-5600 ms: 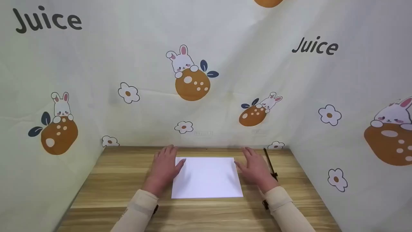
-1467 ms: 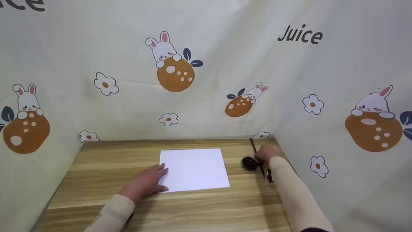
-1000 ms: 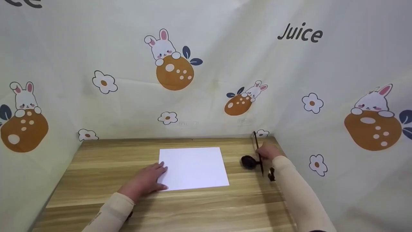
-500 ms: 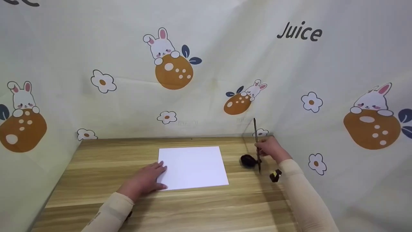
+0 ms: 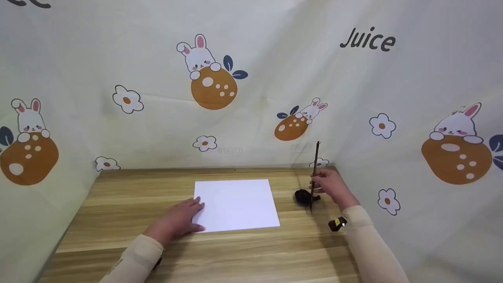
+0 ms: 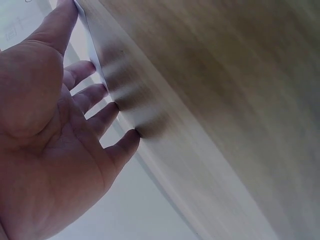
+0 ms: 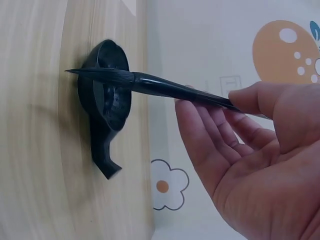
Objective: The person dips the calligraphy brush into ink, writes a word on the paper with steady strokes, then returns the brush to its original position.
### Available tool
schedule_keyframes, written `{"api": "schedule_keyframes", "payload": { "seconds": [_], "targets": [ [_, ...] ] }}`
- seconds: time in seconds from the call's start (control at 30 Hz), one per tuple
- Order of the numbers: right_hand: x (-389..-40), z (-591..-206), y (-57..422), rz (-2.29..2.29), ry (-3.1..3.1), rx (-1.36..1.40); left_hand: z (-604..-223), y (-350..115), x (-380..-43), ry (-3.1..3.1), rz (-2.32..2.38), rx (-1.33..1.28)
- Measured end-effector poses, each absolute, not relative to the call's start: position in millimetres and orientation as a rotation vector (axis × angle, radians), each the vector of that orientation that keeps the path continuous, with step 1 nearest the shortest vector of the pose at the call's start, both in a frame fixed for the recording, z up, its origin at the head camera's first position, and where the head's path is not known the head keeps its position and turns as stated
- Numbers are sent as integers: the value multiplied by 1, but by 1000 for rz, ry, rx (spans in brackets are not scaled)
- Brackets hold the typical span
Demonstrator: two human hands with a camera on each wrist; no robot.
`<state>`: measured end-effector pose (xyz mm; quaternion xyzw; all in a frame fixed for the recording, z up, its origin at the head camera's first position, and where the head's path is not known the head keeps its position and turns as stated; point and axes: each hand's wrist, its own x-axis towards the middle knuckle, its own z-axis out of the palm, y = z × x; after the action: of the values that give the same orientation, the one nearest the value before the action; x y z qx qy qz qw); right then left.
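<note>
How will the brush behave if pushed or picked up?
The brush is probably light: it is slim, and the right hand holds it in just thumb and fingers. Its smooth, rounded-looking shaft could roll if laid down and nudged. The tapered bristles likely flex when pressed, while the shaft looks stiff.

Left hand [image 5: 173, 219] spread, right hand [image 5: 332, 184] pinching

A small booth-like corner — wood-grain tabletop [image 5: 235, 255], rabbit-print cloth [image 5: 251, 118] on three sides.
</note>
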<state>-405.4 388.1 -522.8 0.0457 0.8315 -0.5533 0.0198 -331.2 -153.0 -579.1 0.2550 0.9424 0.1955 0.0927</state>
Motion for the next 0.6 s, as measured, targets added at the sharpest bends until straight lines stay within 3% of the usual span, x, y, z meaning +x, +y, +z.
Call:
{"api": "schedule_keyframes", "payload": {
  "seconds": [0.6],
  "targets": [
    [-409, -544, 373, -2401, 2485, 229, -579, -153, -330, 2802, 572, 769]
  ]
}}
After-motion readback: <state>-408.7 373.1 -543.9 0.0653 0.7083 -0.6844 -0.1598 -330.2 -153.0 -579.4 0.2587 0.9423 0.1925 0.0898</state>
